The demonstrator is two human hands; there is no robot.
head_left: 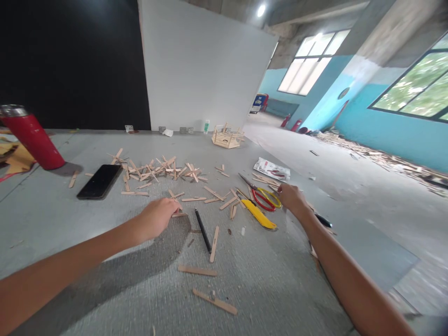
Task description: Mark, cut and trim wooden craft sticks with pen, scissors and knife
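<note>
My left hand is low over the table, its fingers closed together around a wooden craft stick at the fingertips. Just right of it lies a black pen, with a loose stick beside it. My right hand has its fingers bent together at a small pile of craft sticks; whatever is between them is hidden. Close by are scissors with red and yellow handles, and a yellow utility knife. A hexagonal stick frame stands farther back.
Many loose sticks lie scattered across the grey table. A phone and a red bottle are at left. A white packet lies back right, and a small glue bottle stands near the board.
</note>
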